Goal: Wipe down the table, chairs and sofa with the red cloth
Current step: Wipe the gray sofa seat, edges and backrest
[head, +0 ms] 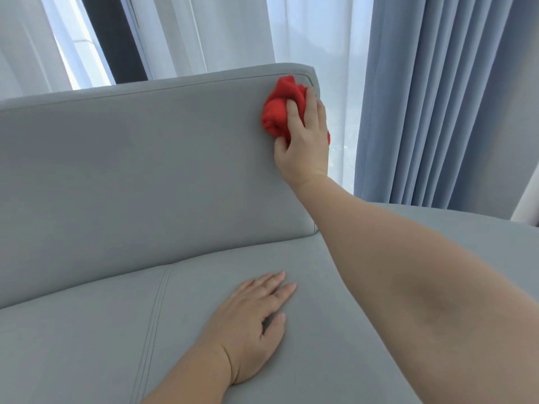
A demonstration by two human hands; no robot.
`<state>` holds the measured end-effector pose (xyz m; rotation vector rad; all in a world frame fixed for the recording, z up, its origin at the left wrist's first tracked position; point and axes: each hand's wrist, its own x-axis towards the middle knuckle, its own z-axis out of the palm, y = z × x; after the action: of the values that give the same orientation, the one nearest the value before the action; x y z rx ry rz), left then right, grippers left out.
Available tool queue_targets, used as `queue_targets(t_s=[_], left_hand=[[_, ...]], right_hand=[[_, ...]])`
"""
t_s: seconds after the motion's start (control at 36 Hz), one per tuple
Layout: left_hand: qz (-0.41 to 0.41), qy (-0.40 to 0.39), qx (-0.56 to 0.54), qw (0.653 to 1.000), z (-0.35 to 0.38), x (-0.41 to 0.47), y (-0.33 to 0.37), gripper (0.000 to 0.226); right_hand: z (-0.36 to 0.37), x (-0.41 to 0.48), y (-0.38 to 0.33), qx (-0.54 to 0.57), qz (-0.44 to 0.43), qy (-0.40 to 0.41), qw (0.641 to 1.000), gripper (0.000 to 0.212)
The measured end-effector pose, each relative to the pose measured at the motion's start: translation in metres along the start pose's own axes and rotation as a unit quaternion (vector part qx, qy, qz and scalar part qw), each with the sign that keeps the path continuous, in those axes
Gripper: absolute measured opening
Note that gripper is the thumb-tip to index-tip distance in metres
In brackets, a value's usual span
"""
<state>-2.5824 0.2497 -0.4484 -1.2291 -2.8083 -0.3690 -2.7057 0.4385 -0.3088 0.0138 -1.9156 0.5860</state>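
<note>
A grey sofa (131, 176) fills most of the view, its backrest upright and its seat below. My right hand (303, 141) grips the bunched red cloth (278, 107) and holds it against the upper right corner of the backrest. My left hand (253, 322) lies flat on the seat cushion with its fingers spread, holding nothing. Part of the cloth is hidden under my right palm.
Behind the sofa hang white sheer curtains (227, 33) over a window. Heavy blue-grey curtains (443, 97) hang to the right of the backrest. A double seam (154, 316) runs down the seat cushion left of my left hand.
</note>
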Motion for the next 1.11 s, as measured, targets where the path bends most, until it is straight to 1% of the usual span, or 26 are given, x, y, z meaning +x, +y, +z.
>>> queue_targets(t_s=[0.08, 0.14, 0.22, 0.31, 0.36, 0.39, 0.42, 0.44, 0.47, 0.5, 0.53, 0.58, 0.61, 0.64, 0.69, 0.75, 0.78, 0.81, 0.83, 0.89, 0.92, 0.97, 1.0, 1.03, 1.11], left_hand=[[0.002, 0.004, -0.001, 1.0, 0.001, 0.001, -0.001, 0.058], [0.004, 0.007, -0.004, 1.0, 0.001, 0.002, -0.001, 0.058], [0.001, 0.005, -0.002, 1.0, 0.002, 0.003, -0.001, 0.059], [-0.009, 0.001, 0.01, 1.0, 0.004, 0.003, 0.0, 0.06], [-0.023, 0.003, 0.034, 0.999, 0.006, 0.002, 0.002, 0.058], [-0.035, 0.002, 0.052, 0.998, 0.006, 0.002, 0.002, 0.056], [-0.047, -0.001, 0.068, 0.997, 0.006, 0.001, 0.003, 0.053], [-0.06, -0.005, 0.079, 0.995, 0.005, 0.0, 0.005, 0.051], [-0.073, -0.008, 0.087, 0.994, 0.003, -0.001, 0.006, 0.051], [-0.085, -0.008, 0.093, 0.992, 0.001, -0.002, 0.009, 0.052], [-0.098, -0.006, 0.096, 0.991, -0.002, -0.004, 0.011, 0.052], [-0.139, 0.014, 0.087, 0.986, -0.008, -0.01, 0.015, 0.054], [-0.165, 0.028, 0.074, 0.983, -0.012, -0.014, 0.017, 0.057], [-0.191, 0.044, 0.052, 0.979, -0.017, -0.019, 0.018, 0.061], [-0.225, 0.079, -0.029, 0.971, -0.028, -0.035, 0.022, 0.076], [-0.213, 0.11, -0.17, 0.956, -0.042, -0.056, 0.029, 0.097], [-0.191, 0.111, -0.25, 0.943, -0.052, -0.067, 0.037, 0.105], [-0.163, 0.108, -0.315, 0.929, -0.065, -0.077, 0.046, 0.109], [-0.132, 0.112, -0.364, 0.915, -0.079, -0.087, 0.054, 0.106], [-0.082, 0.151, -0.432, 0.885, -0.11, -0.104, 0.071, 0.087], [-0.075, 0.177, -0.455, 0.869, -0.13, -0.111, 0.079, 0.076], [-0.094, 0.225, -0.474, 0.846, -0.18, -0.122, 0.092, 0.045], [-0.107, 0.245, -0.471, 0.841, -0.209, -0.126, 0.098, 0.03], [-0.114, 0.259, -0.471, 0.835, -0.239, -0.129, 0.104, 0.019], [-0.132, 0.278, -0.443, 0.842, -0.337, -0.129, 0.128, 0.024]], right_hand=[[0.004, -0.018, 0.011, 0.031, 0.017, -0.023, 0.999, 0.06], [0.006, -0.041, 0.023, 0.047, 0.054, -0.052, 0.996, 0.062], [0.006, -0.089, 0.038, 0.042, 0.142, -0.147, 0.978, 0.066], [0.001, -0.114, 0.036, 0.006, 0.195, -0.234, 0.953, 0.064], [-0.011, -0.109, 0.029, -0.03, 0.23, -0.294, 0.927, 0.054], [-0.02, -0.105, 0.024, -0.023, 0.256, -0.334, 0.907, 0.044], [-0.029, -0.102, 0.02, 0.004, 0.279, -0.365, 0.888, 0.034], [-0.04, -0.101, 0.014, 0.047, 0.302, -0.375, 0.876, 0.028], [-0.051, -0.102, 0.008, 0.09, 0.311, -0.369, 0.871, 0.024], [-0.061, -0.104, 0.001, 0.12, 0.296, -0.355, 0.879, 0.02], [-0.07, -0.106, -0.005, 0.118, 0.26, -0.344, 0.894, 0.016], [-0.086, -0.112, -0.013, 0.076, 0.199, -0.335, 0.918, 0.012], [-0.094, -0.116, -0.017, 0.082, 0.196, -0.33, 0.92, 0.009], [-0.101, -0.119, -0.021, 0.114, 0.205, -0.328, 0.915, 0.009], [-0.116, -0.128, -0.033, 0.198, 0.25, -0.327, 0.889, 0.014], [-0.129, -0.136, -0.056, 0.259, 0.281, -0.336, 0.861, 0.016], [-0.137, -0.138, -0.071, 0.273, 0.292, -0.345, 0.849, 0.017], [-0.145, -0.138, -0.088, 0.282, 0.301, -0.355, 0.839, 0.019], [-0.152, -0.134, -0.105, 0.288, 0.311, -0.365, 0.829, 0.024], [-0.169, -0.121, -0.14, 0.289, 0.332, -0.389, 0.809, 0.041], [-0.179, -0.109, -0.158, 0.283, 0.343, -0.406, 0.798, 0.048], [-0.204, -0.078, -0.189, 0.267, 0.364, -0.437, 0.778, 0.057], [-0.219, -0.06, -0.204, 0.259, 0.368, -0.452, 0.77, 0.059], [-0.234, -0.04, -0.218, 0.253, 0.368, -0.466, 0.764, 0.06], [-0.285, 0.024, -0.257, 0.24, 0.377, -0.492, 0.747, 0.06]])
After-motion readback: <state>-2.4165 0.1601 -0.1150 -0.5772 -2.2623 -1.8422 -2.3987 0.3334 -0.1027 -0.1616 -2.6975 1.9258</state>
